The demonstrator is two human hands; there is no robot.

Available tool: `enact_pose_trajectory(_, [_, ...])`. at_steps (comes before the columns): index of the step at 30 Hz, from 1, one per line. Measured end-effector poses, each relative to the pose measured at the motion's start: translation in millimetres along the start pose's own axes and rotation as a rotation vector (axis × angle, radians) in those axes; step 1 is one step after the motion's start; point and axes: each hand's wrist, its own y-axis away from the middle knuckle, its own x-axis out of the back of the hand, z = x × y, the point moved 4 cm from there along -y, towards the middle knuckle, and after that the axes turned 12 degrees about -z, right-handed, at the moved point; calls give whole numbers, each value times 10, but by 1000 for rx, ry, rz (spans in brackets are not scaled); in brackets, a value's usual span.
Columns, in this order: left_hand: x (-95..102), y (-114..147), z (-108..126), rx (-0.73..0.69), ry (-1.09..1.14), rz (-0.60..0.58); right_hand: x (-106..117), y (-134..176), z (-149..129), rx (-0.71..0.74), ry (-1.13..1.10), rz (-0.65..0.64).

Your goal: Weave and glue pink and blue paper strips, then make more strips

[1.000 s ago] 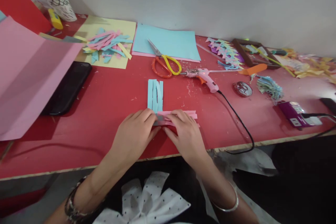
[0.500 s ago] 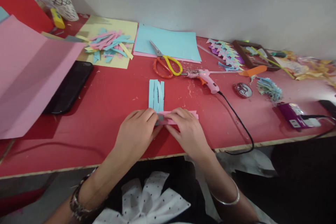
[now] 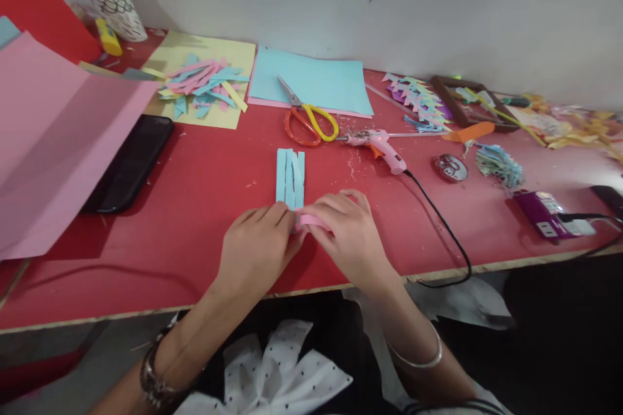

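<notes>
Light blue paper strips [image 3: 288, 178], slit lengthwise, lie on the red table top just beyond my hands. My left hand [image 3: 257, 240] pinches the near end of these blue strips, where pink paper meets them. A pink paper strip [image 3: 315, 220] runs from this spot to the right and bends up beneath my other fingers. My right hand [image 3: 348, 230] is closed on the pink strip and covers its right end. The fingertips of both hands are close together, and the join between the two papers is mostly hidden.
Beyond my hands lie scissors [image 3: 311, 120] and a pink glue gun [image 3: 377, 142], its black cord trailing right. A pile of cut strips [image 3: 204, 84], blue sheets [image 3: 311, 81], a phone [image 3: 129, 165] and a purple box [image 3: 545, 214] surround the work area.
The pink strip lay stretched out flat past my right fingers; now it is bent and its free end is hidden under my right hand. The blue strips stay in place.
</notes>
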Motion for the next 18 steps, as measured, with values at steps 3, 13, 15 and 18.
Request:
enact_pose_trajectory(3, [20,-8,8,31,-9,-8,9,-32,-72,48,11,25])
enact_pose_trajectory(13, [-24,48,-132,253,193,-202,449,-78,728,-295,92,132])
enact_pose_trajectory(15, [-37,48,-157,330,206,-279,550,-137,1043,-504,242,126])
enact_pose_trajectory(18, [-37,34,-170,353,243,-371,582,-262,1414,-644,291,29])
